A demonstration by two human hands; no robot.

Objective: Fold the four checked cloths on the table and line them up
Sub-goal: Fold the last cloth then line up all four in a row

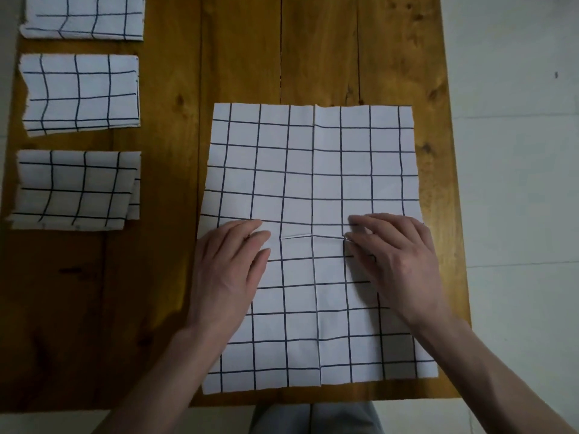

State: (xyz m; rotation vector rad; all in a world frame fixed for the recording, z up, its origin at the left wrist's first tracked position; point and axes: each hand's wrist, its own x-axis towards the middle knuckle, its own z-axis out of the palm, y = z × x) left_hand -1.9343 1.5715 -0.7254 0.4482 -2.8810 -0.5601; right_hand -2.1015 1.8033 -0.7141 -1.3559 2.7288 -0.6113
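Both hands, left (pixel 228 274) and right (pixel 398 261), flat, fingers straight, on unfolded cloth (pixel 313 170).

unfolded cloth (pixel 313 183) – flat on table (pixel 175 183) | both hands pressing it

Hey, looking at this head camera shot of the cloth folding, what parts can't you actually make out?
- Farthest folded white checked cloth: its far part is cut off by the top frame edge.
- Flat unfolded white checked cloth: the parts under the left hand and right hand are hidden.
- Right hand's fingertips: whether they pinch the crease or only press it is unclear.
- Brown wooden table: its far end lies beyond the top edge.
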